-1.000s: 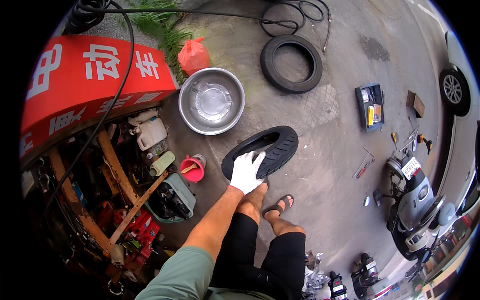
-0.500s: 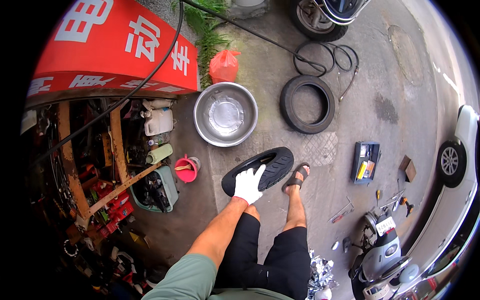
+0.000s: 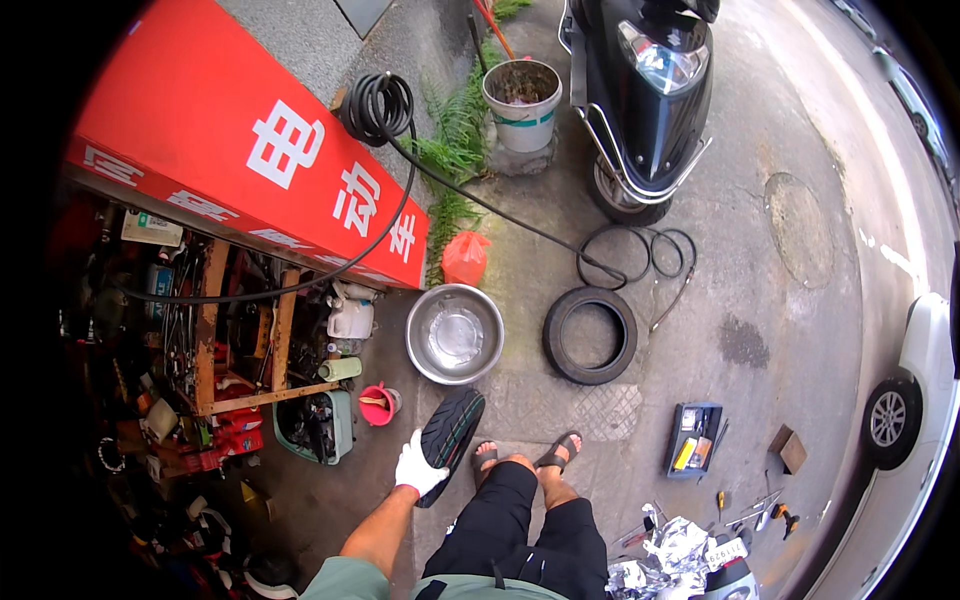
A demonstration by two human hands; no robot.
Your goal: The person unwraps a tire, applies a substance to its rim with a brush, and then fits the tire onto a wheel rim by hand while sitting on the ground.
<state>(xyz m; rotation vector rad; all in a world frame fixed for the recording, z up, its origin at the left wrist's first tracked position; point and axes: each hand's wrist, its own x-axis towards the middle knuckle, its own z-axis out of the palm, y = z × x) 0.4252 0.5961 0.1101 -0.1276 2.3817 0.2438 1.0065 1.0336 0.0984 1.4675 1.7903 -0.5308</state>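
Note:
My left hand (image 3: 418,466), in a white glove, grips a black tire with green lines on its tread (image 3: 453,432), held upright beside my sandaled feet. Its fingers are bent over the tread. My right hand is not visible. Just beyond the held tire are a large steel basin (image 3: 455,335) and a small pink bucket (image 3: 376,405). A second, worn tire (image 3: 589,370) lies flat on the concrete to the right of the basin.
A red sign box (image 3: 240,170) tops a cluttered tool shelf (image 3: 205,330). A black scooter (image 3: 650,120), white bucket (image 3: 521,125), coiled hose (image 3: 375,105), toolbox (image 3: 690,440), crumpled silver material (image 3: 680,550) and white car (image 3: 925,380) stand or lie around me.
The held tire has turned from lying tilted to upright, carried slightly left by my left hand. My view has lifted, bringing the scooter and bucket ahead into sight. My feet are now farther apart.

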